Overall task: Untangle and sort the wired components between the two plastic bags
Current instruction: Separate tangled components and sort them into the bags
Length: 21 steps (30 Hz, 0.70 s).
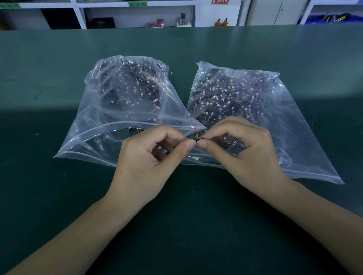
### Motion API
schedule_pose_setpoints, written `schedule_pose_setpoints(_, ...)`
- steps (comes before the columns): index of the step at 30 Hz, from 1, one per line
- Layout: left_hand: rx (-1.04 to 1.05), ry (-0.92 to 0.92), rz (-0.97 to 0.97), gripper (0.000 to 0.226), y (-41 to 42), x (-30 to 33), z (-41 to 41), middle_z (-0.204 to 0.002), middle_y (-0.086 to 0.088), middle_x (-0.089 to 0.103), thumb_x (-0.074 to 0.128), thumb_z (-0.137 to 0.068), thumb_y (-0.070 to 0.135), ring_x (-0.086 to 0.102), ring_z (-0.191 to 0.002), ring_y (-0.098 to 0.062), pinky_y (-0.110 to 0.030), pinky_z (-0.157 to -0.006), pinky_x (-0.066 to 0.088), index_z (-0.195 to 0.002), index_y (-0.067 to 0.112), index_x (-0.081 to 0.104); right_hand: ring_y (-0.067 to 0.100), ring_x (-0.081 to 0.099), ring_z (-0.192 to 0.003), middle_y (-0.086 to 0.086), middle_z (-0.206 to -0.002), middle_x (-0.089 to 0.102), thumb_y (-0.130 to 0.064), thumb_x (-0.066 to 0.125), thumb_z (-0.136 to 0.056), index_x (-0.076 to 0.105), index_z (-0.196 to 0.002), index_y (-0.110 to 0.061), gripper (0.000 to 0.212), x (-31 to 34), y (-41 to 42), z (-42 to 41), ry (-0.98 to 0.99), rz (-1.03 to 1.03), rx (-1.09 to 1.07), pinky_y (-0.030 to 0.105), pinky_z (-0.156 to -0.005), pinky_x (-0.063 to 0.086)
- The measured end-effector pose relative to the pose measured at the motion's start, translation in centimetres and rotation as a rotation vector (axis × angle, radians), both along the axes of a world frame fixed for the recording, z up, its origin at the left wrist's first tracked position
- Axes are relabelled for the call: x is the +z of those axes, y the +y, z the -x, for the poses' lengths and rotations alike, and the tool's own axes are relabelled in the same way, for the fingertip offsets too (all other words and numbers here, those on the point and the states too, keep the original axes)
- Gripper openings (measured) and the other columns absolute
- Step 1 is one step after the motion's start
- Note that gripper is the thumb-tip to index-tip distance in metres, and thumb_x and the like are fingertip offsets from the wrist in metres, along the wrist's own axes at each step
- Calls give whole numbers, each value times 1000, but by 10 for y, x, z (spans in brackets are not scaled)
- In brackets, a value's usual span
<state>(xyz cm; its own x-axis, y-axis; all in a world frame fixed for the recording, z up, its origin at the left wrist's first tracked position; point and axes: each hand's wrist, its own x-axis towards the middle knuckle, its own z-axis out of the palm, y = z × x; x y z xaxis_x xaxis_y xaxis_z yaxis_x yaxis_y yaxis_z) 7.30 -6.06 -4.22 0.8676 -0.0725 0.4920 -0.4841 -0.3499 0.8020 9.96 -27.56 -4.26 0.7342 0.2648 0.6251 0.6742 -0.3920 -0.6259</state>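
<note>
Head view: two clear plastic bags lie side by side on a green table (51,194), their near edges overlapping at the middle; the left bag (107,122) is heaped with dark wired components, white connectors showing through the film; the right bag (284,124) holds a similar, flatter mass; both hands meet above the overlap, in front of the bags; the left hand (153,157) has thumb and forefinger pressed together on one end of a small wired component (195,135), remaining fingers curled toward the palm; the right hand (244,152) pinches the other end of the same piece between thumb and forefinger, fingers likewise curled; the component's short orange-and-red lead rises from between the fingertips to a white connector, held clear of the table; whether a second piece is caught in the pinch cannot be told; white shelving (137,10) with assorted stock stands beyond the far edge of the table.
</note>
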Motion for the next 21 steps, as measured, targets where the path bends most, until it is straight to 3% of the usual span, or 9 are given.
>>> schedule_pose_setpoints(3, -1, -45, -28, 8, 1, 2, -1, -79, 13, 71, 77, -96, 29, 67, -70, -13, -30, -61, 54, -90, 25, 76, 23, 67, -84, -3, -90, 74, -21, 81, -93, 81, -96, -13, 9, 0, 1, 1, 14, -4, -2, 40, -76, 53)
schedule_pose_setpoints(6, 23, -99, -70, 8, 2, 3, -1, -81, 13, 72, 78, -94, 28, 69, -73, -12, -18, -63, 48, -90, 22, 78, 22, 67, -86, -3, -91, 75, -18, 80, -94, 81, -97, -12, 7, 0, 2, 2, 13, 2, 22, 30, -77, 51)
schedule_pose_setpoints(13, 101, -140, -121, 17, 3, 2, -3, -82, 14, 70, 79, -93, 39, 68, -77, -18, -17, -64, 45, -86, 25, 73, 26, 67, -84, 1, -92, 75, -16, 79, -96, 81, -97, -12, 5, 0, 1, 3, 53, -25, 26, 46, -72, 51)
schedule_pose_setpoints(17, 79, -177, -139, 16, 3, 2, -3, -84, 15, 69, 78, -93, 37, 68, -77, -16, -13, -66, 43, -86, 23, 74, 23, 66, -82, 0, -92, 75, -19, 79, -95, 80, -98, -12, 7, 1, 3, 4, 67, -28, 37, 44, -73, 51)
schedule_pose_setpoints(21, 54, -188, -166, 13, 4, 2, -3, -84, 12, 69, 80, -93, 31, 68, -79, -18, -18, -67, 47, -87, 20, 76, 21, 66, -83, 0, -92, 74, -19, 76, -95, 79, -98, -11, 9, 2, 2, 5, 51, -22, 50, 38, -72, 51)
